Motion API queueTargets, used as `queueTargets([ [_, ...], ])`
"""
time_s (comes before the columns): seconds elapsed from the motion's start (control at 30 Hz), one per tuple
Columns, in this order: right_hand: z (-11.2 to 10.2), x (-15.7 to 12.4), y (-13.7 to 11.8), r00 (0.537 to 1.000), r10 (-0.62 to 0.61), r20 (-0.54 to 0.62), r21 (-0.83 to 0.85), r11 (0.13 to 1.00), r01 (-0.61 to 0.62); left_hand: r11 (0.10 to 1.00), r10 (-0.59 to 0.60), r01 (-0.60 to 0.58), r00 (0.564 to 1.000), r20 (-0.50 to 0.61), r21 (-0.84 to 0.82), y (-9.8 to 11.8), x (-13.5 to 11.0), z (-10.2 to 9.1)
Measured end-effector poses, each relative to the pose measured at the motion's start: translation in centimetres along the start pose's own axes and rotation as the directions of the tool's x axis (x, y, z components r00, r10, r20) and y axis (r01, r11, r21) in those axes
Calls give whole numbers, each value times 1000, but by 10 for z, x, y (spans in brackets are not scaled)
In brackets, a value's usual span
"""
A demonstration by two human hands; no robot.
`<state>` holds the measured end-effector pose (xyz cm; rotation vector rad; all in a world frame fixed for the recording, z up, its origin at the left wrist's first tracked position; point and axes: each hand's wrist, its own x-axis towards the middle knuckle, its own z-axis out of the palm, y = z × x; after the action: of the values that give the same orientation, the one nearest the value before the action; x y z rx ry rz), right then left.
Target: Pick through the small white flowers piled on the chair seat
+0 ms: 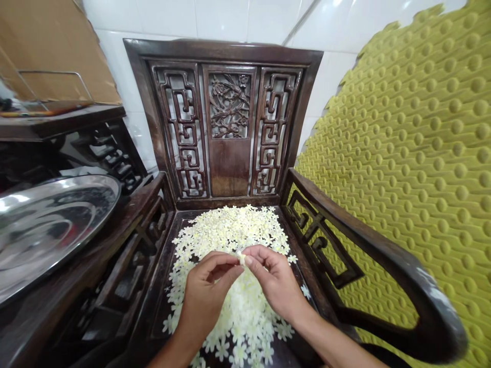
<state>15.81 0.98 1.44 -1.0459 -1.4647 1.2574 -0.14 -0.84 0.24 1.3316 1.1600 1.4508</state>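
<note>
A heap of small pale yellow-white flowers covers the seat of a dark carved wooden chair. Above the heap, my left hand and my right hand meet fingertip to fingertip. Both pinch one small white flower between thumb and forefinger. The other fingers of each hand are curled in. My forearms come in from the bottom edge and hide part of the heap.
A large shiny metal tray rests at the left, over the chair's left armrest. A yellow-green bumpy foam sheet leans at the right behind the right armrest. White tiles and cardboard stand behind.
</note>
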Motion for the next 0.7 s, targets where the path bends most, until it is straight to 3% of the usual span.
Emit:
queueTargets([
  [0.43,1,1,-1,1000,2,18,49,999,-3,997,64,-65,997,43,37,5,2,-1],
  [0.7,3,2,-4,999,25,-34,-7,1000,-25,999,-49,50,998,36,-15,1,-2,2],
])
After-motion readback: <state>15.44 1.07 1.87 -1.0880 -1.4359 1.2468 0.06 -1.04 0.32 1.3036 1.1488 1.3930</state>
